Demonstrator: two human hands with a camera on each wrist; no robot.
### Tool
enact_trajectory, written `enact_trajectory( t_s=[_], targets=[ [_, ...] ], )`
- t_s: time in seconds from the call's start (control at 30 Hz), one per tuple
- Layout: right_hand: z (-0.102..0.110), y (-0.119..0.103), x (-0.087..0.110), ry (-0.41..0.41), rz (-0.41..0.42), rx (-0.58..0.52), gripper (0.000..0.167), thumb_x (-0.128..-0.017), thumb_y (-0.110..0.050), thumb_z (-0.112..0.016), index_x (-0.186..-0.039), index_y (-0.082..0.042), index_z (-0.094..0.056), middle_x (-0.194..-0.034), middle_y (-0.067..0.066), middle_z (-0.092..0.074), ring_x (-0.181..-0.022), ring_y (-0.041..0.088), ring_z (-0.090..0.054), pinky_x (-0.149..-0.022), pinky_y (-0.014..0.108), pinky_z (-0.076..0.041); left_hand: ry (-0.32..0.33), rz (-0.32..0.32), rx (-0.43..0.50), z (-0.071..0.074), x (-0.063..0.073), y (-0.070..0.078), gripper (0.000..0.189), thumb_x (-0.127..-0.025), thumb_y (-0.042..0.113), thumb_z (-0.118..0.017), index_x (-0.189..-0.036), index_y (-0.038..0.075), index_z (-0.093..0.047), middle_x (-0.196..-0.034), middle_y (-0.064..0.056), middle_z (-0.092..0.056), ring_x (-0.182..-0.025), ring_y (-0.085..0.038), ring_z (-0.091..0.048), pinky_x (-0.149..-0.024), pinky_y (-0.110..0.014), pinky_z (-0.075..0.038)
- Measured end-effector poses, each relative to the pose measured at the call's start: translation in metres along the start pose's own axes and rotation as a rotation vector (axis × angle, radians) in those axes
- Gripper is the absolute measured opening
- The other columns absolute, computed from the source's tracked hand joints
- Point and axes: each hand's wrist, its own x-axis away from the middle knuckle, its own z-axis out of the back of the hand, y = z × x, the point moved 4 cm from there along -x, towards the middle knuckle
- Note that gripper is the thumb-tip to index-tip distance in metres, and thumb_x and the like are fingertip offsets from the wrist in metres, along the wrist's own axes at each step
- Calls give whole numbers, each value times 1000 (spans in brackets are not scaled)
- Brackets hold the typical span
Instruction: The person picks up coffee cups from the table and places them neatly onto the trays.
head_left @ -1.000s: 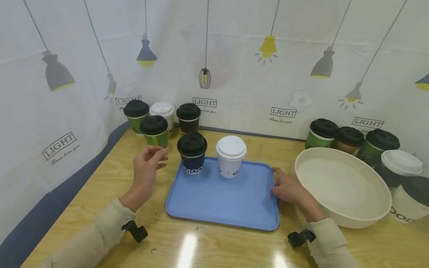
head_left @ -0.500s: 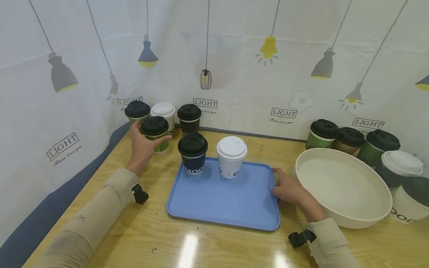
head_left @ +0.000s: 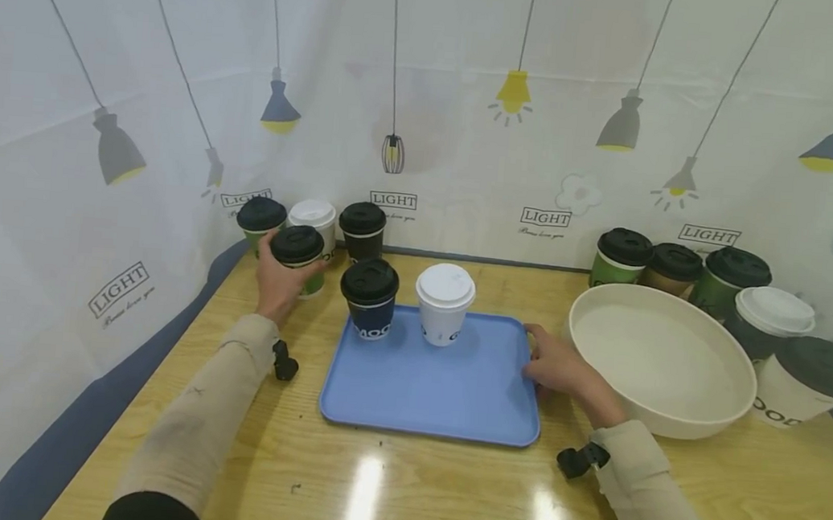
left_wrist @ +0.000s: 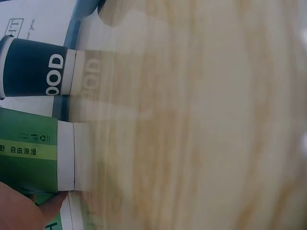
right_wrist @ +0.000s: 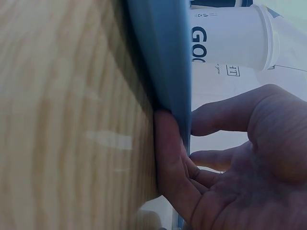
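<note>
My left hand [head_left: 279, 283] has its thumb and fingers round a green paper coffee cup [head_left: 297, 245] with a black lid, left of the tray. In the left wrist view this green cup [left_wrist: 29, 148] stands on the wood, with fingertips low against its side. My right hand [head_left: 561, 365] holds the right rim of a blue tray [head_left: 429, 390]. The right wrist view shows the thumb above the tray edge [right_wrist: 168, 52] and a finger beneath it. On the tray's back left stand a dark blue cup [head_left: 371, 309] with a black lid and a white cup [head_left: 445, 306] with a white lid.
Behind the gripped cup stand another green cup [head_left: 262, 215], a white cup [head_left: 313, 214] and a black cup [head_left: 362, 232]. A large cream bowl [head_left: 659, 357] sits right of the tray, with several lidded cups behind it. A printed curtain [head_left: 452, 166] backs the table.
My left hand has moved forward and left from beside the tray to the green cup, and its fingers have closed round it. The right hand stays on the tray's rim.
</note>
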Motion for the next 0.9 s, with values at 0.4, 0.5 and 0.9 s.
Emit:
enact_trajectory(
  t_s=[0.4,0.5,0.9],
  targets=[
    [-1,0,-1,-1,13,-20,87,-83,1,-59,-160,6,-19,-90,16,-61,-67,21,-64,-55,32,-59,-40,-5,2,8,24,7,101,-79,24,-90,-158,19,-27,-159,-13,-42,-146,-31,-43,-124,-49,-37],
    [-1,-1,0,-2,16,-16,87,-83,1,-59,-160,6,-19,-89,16,-62,-66,21,-64,-55,32,-59,-55,9,14,12,38,14,99,-79,23,-90,-157,19,-28,-159,-13,-41,-146,-30,-43,-124,-49,-36],
    [0,-1,0,-3,3,16,87,-84,-1,-59,-160,6,-18,-89,16,-64,-66,20,-65,-57,32,-58,-250,-71,175,27,95,48,94,-80,2,-86,-155,9,-30,-148,-6,-48,-135,-20,-48,-123,-45,-34]
  ],
)
